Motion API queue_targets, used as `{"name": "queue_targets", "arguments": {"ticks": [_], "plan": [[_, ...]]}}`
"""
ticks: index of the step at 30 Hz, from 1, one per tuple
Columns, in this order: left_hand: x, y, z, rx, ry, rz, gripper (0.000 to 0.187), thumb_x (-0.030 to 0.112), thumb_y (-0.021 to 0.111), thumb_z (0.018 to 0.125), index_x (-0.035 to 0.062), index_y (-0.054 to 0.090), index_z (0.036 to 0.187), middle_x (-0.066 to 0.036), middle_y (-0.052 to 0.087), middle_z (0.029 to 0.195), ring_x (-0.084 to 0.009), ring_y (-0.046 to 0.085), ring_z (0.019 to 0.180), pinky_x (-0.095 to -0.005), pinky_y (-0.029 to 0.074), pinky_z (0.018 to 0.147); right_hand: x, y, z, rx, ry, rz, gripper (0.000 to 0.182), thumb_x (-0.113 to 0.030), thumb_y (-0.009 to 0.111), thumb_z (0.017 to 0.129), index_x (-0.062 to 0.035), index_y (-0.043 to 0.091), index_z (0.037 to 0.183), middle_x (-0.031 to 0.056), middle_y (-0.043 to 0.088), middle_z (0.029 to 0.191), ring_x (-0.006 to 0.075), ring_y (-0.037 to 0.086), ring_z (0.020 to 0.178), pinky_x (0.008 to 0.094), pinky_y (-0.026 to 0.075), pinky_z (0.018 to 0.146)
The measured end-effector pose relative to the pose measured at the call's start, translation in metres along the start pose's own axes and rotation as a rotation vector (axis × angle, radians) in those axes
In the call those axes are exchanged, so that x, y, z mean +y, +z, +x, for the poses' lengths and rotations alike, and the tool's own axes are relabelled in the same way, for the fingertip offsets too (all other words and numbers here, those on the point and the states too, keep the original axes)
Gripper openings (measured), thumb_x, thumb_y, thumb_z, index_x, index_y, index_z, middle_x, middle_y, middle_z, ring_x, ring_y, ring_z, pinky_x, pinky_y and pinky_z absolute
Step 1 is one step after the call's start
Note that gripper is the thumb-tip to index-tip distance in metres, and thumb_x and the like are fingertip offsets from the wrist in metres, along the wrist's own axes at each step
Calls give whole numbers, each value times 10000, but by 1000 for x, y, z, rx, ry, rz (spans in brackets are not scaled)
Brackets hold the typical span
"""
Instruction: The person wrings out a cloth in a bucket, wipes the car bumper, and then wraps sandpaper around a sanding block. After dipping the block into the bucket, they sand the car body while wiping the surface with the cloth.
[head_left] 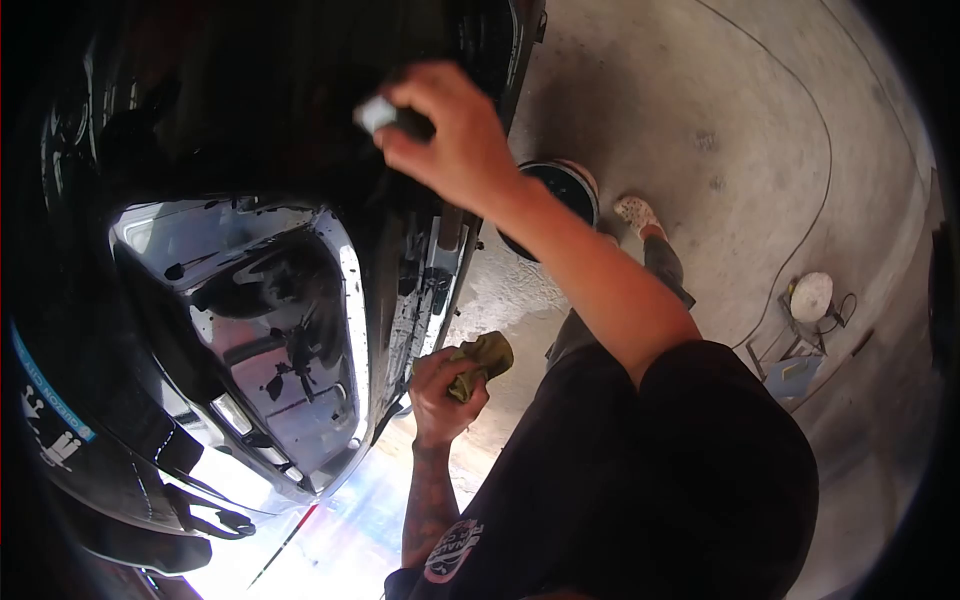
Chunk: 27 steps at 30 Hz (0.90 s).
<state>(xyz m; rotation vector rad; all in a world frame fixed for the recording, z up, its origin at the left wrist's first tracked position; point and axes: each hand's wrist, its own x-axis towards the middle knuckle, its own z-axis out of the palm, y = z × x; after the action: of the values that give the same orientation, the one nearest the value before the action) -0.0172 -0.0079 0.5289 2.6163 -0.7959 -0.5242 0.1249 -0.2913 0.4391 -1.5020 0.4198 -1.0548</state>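
My right hand (445, 125) is raised over the glossy black car body (270, 90), its fingers closed round a small object (377, 114) with a whitish end and a dark part. Motion blurs the object, and whether it touches the paint is unclear. Lower down, my left hand (445, 395) grips a crumpled olive-green cloth (485, 362) beside the car's edge. Between the hands and to their left is a car window (285, 340) with reflections and dark patches on it.
A dark bucket (560, 195) stands on the concrete floor (700, 120) near my shoe (636, 212). A cable (828, 150) curves across the floor to the right. Farther right are a round pale object (811, 298) and a metal frame. Blue-and-white lettering (50, 385) marks the car.
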Motion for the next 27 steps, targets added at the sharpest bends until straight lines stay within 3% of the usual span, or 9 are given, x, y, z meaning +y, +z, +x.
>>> {"name": "queue_targets", "arguments": {"ticks": [3,7,8,14,19,21,22,25,27], "plan": [[0,-1,1,-9,5,25,282,77,846,661,110,775,933,-134,713,1075,-331,692,970,-424,570,830,12,-5,62,166,-35,6,406,-248,860,761,-43,731,1086,159,700,1057,351,694,984,413,562,874],[-3,-3,-3,4,3,43,279,80,847,659,104,775,928,-133,719,1058,-329,700,948,-423,573,825,-4,3,77,169,50,119,424,-191,786,898,38,656,1231,275,678,1156,429,673,1063,431,539,930],[-4,-2,-4,9,0,36,280,80,847,659,102,774,928,-133,720,1058,-328,702,945,-422,573,822,2,13,65,166,110,91,426,-261,867,757,-35,730,1091,162,706,1070,355,698,950,415,563,873],[2,3,6,-31,58,29,286,81,847,656,97,774,932,-135,725,1070,-323,708,934,-417,578,810,-9,-1,-22,-124,86,17,423,-184,859,776,-45,710,1147,140,688,1165,326,688,1109,401,556,979],[12,-4,16,-72,99,16,314,79,842,650,105,780,956,-140,724,1068,-326,707,937,-417,580,811,25,-9,57,122,17,53,411,-243,829,781,-44,706,1120,153,689,1093,349,677,1039,432,558,882],[11,-6,13,-66,106,18,336,75,835,649,101,782,980,-141,723,1069,-327,705,940,-417,580,812,14,-16,82,97,42,89,424,-154,754,907,33,632,1267,277,657,1199,419,647,1139,428,515,988],[10,-7,12,-61,111,16,347,74,831,649,99,783,992,-142,723,1069,-328,704,942,-417,580,813,15,-10,77,109,62,80,422,-183,781,865,6,658,1222,238,668,1163,398,657,1105,429,529,954],[5,-8,10,-45,128,-16,480,72,824,675,67,763,1151,-142,726,1073,-323,705,943,-412,576,821,22,16,35,133,44,46,424,-249,838,781,-55,709,1135,152,678,1096,361,677,1031,431,559,882],[1,-7,9,-66,19,-98,685,69,815,708,41,625,1365,-151,732,1080,-297,716,947,-393,578,831,9,14,-5,53,38,63,409,-239,834,787,-60,702,1130,142,664,1112,359,674,1031,435,561,873]]}}
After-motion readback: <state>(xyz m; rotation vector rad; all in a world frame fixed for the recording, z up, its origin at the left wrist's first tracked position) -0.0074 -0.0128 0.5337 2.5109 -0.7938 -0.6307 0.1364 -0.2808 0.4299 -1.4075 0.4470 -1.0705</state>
